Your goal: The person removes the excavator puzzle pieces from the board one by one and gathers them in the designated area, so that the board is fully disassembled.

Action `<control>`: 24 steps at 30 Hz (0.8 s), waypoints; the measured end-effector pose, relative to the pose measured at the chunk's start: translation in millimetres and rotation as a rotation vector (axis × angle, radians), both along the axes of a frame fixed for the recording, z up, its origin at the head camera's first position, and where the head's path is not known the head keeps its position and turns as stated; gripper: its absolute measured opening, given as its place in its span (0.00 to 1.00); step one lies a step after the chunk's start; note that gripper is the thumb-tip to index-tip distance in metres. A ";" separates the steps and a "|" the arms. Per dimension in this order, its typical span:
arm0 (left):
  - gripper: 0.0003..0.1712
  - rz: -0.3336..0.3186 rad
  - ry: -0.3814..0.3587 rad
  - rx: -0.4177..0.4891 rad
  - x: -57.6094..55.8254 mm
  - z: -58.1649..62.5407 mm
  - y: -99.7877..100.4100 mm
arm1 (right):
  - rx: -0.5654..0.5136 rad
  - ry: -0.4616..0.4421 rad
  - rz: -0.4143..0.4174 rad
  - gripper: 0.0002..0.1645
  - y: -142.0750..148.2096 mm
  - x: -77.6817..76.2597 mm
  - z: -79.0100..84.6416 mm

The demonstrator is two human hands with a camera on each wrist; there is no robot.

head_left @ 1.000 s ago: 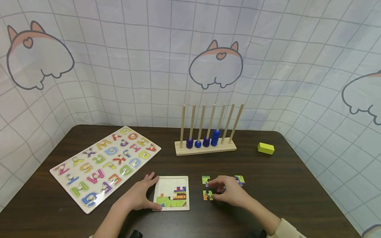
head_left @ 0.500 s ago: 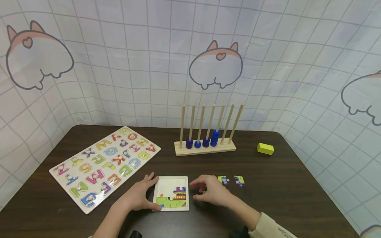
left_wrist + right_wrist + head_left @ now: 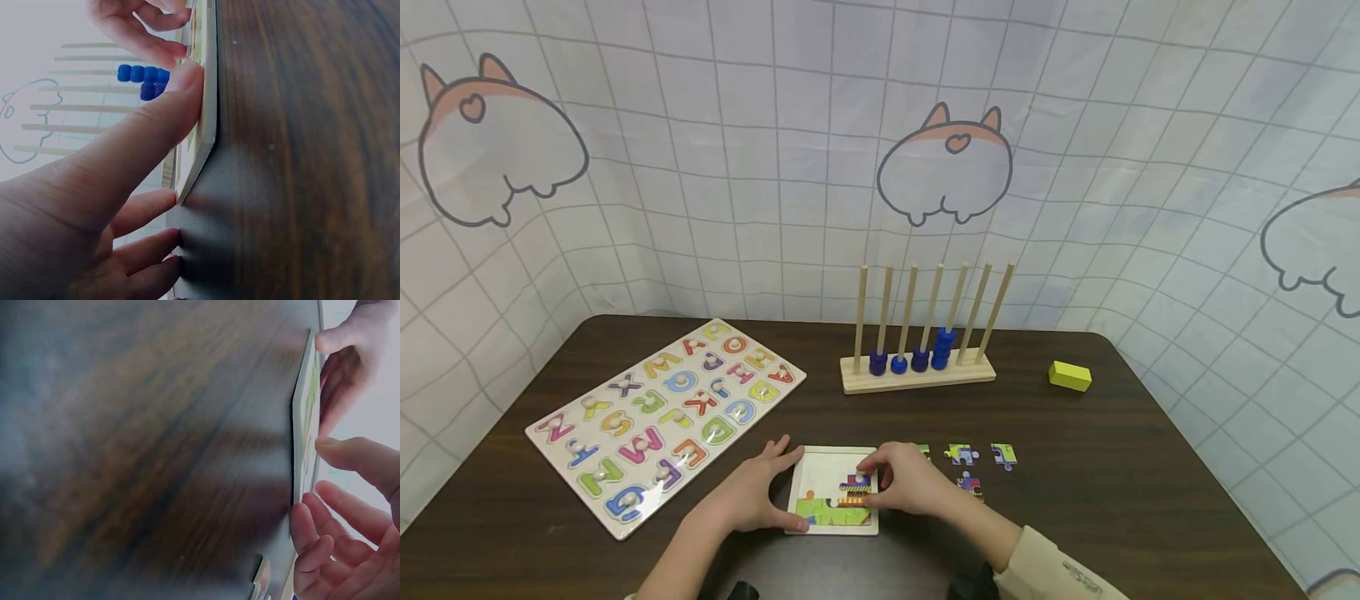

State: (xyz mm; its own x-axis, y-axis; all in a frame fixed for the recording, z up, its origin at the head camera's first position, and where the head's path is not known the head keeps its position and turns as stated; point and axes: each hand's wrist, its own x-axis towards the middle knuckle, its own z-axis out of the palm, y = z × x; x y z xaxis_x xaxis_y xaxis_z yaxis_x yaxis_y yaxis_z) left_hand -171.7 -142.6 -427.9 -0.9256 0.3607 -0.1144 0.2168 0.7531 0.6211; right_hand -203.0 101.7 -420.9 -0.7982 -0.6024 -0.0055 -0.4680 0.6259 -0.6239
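Observation:
In the head view a square jigsaw tray (image 3: 823,472) has green ground pieces along its bottom and a red, yellow and blue picture piece (image 3: 853,481) at its right. My left hand (image 3: 751,496) holds the tray by its left side, thumb at the near corner and index finger at the far one. Over the right part of the tray is my right hand (image 3: 913,483), its thumb and index fingertips apart beside the picture piece. From the right wrist, those fingers (image 3: 334,445) reach down to the face of the tray (image 3: 301,419), with nothing showing between them.
Several loose jigsaw pieces (image 3: 961,454) lie right of the tray, some partly behind my right hand. An alphabet peg board (image 3: 647,400) lies at the left. Behind stands a wooden bead rack (image 3: 917,379) with blue beads. A yellow block (image 3: 1070,376) is at the back right.
My right hand has moved left from the loose pieces to the tray, uncovering pieces at the right. My left hand has stayed on the tray.

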 end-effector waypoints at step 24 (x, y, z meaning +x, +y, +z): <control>0.55 0.063 -0.014 -0.029 -3.3 4.2 5.2 | -0.027 -0.042 -0.008 0.15 -8.8 -12.6 3.8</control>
